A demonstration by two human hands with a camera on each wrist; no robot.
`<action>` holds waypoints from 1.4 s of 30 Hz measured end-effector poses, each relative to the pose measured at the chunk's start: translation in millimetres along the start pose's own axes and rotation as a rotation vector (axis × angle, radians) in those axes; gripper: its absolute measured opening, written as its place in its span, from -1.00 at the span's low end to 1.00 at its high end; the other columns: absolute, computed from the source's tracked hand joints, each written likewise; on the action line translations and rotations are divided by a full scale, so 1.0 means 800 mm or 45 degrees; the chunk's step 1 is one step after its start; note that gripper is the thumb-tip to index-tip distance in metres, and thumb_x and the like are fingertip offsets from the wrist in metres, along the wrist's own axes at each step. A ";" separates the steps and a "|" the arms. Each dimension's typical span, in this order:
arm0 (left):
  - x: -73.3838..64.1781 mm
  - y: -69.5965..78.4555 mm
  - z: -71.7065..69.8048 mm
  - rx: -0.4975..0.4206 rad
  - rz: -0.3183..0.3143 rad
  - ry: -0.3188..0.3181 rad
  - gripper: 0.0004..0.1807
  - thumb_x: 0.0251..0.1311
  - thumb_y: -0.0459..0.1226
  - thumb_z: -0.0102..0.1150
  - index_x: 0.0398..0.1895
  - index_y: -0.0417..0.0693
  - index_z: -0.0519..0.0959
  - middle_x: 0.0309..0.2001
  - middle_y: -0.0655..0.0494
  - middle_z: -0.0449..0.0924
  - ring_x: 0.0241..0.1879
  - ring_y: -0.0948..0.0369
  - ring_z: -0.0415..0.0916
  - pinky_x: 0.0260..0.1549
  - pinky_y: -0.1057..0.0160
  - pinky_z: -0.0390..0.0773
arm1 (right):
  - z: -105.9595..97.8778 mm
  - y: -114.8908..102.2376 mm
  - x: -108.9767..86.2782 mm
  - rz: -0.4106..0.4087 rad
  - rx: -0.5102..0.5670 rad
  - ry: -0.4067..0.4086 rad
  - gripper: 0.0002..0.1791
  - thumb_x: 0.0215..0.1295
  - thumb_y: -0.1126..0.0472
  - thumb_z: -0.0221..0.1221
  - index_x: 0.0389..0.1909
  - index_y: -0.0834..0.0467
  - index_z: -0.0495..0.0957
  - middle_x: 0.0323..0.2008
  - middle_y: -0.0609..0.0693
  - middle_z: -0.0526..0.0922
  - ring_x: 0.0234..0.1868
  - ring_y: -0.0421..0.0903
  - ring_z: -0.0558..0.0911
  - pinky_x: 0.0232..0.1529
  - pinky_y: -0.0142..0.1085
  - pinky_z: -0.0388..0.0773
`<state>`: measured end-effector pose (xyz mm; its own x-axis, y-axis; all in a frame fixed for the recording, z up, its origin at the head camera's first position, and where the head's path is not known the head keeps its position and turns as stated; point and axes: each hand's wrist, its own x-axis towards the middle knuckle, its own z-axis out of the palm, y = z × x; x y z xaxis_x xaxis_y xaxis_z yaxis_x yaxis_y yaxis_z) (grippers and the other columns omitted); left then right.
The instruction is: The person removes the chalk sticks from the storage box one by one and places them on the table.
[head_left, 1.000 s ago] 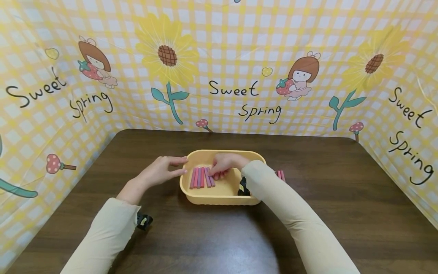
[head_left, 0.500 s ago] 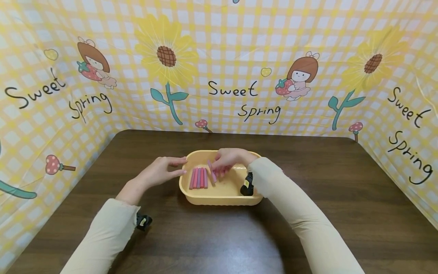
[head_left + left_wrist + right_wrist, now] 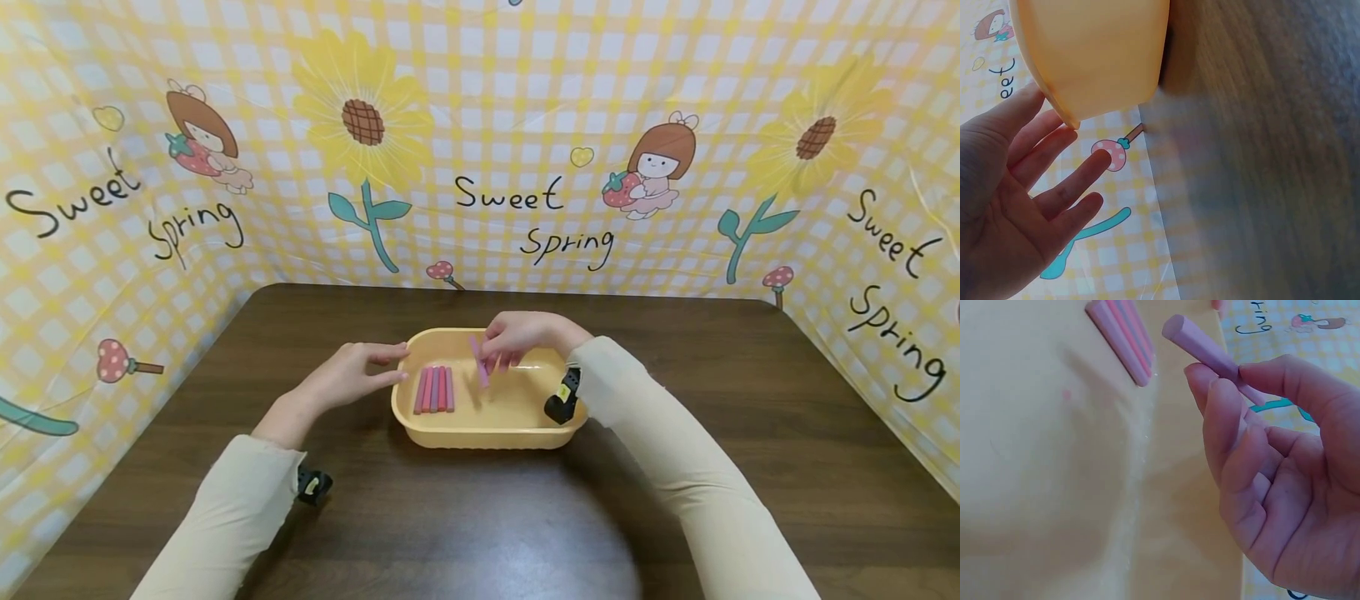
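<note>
My right hand [image 3: 525, 333] pinches a purple chalk stick [image 3: 1200, 347] between thumb and fingers, holding it tilted above the floor of the yellow tray [image 3: 480, 437]. In the right wrist view its blunt near end points up and left. Several pink and purple chalk sticks [image 3: 434, 390] lie side by side in the tray's left part. My left hand [image 3: 348, 375] is at the tray's left end, thumb and fingers extended with their tips at the rim [image 3: 1060, 112]. The other fingers of that hand spread loosely below the rim in the left wrist view.
The tray stands on a dark brown wooden table [image 3: 450, 517]. A yellow checked cloth [image 3: 495, 117] with printed flowers and lettering rises behind and at both sides. Black wrist cameras [image 3: 313, 485] sit at both cuffs; the right sleeve crosses the tray's right end.
My right hand has lifted the purple chalk stick from the right end of the row and moved it up and rightward. My left hand stays at the rim.
</note>
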<state>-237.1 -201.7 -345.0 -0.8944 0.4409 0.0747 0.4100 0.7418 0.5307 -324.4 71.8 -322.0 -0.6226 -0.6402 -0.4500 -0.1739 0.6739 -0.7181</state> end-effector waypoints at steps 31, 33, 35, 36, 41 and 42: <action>0.002 -0.005 0.002 0.001 0.017 0.018 -0.49 0.21 -0.14 0.17 0.18 -0.21 0.46 0.23 -0.14 0.42 0.09 -0.12 0.50 0.09 -0.07 0.48 | -0.031 0.046 -0.089 -0.068 0.124 0.055 -0.73 0.39 0.12 -0.02 -0.25 0.23 0.54 -0.38 0.02 0.71 -0.45 -0.18 0.54 -0.42 -0.40 0.48; 0.001 -0.005 0.002 -0.001 0.017 0.019 -0.49 0.21 -0.14 0.17 0.18 -0.21 0.46 0.23 -0.14 0.42 0.09 -0.12 0.50 0.09 -0.08 0.48 | -0.032 0.051 -0.094 -0.088 0.128 0.059 -0.74 0.39 0.13 -0.03 -0.25 0.23 0.54 -0.39 0.01 0.71 -0.45 -0.18 0.54 -0.42 -0.39 0.48; 0.002 -0.005 0.002 -0.003 0.018 0.020 -0.49 0.21 -0.13 0.17 0.18 -0.20 0.46 0.23 -0.13 0.42 0.09 -0.12 0.50 0.08 -0.08 0.48 | -0.033 0.057 -0.100 -0.106 0.128 0.060 -0.74 0.39 0.14 -0.03 -0.25 0.25 0.53 -0.39 0.02 0.72 -0.45 -0.18 0.54 -0.43 -0.40 0.49; 0.002 -0.005 0.002 -0.005 0.019 0.019 -0.49 0.21 -0.13 0.17 0.18 -0.20 0.46 0.23 -0.13 0.42 0.09 -0.12 0.50 0.08 -0.08 0.48 | -0.034 0.060 -0.103 -0.119 0.129 0.060 -0.74 0.39 0.15 -0.04 -0.24 0.26 0.52 -0.39 0.03 0.71 -0.45 -0.18 0.54 -0.43 -0.39 0.49; 0.001 -0.005 0.003 -0.010 0.013 0.015 -0.48 0.22 -0.11 0.16 0.19 -0.19 0.45 0.23 -0.13 0.41 0.10 -0.12 0.49 0.09 -0.09 0.47 | -0.037 0.074 -0.117 -0.133 0.133 0.092 -0.76 0.38 0.17 -0.04 -0.23 0.27 0.49 -0.44 -0.01 0.68 -0.46 -0.17 0.55 -0.41 -0.37 0.52; 0.001 -0.005 0.003 -0.010 0.012 0.015 -0.48 0.22 -0.11 0.16 0.19 -0.19 0.45 0.23 -0.13 0.41 0.10 -0.12 0.49 0.09 -0.10 0.47 | -0.038 0.076 -0.119 -0.134 0.132 0.102 -0.76 0.38 0.17 -0.03 -0.23 0.27 0.49 -0.46 -0.02 0.66 -0.46 -0.17 0.55 -0.40 -0.37 0.53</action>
<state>-239.4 -203.2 -349.1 -0.8925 0.4420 0.0895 0.4171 0.7335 0.5367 -298.7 185.0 -307.0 -0.6645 -0.6712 -0.3284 -0.1644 0.5601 -0.8120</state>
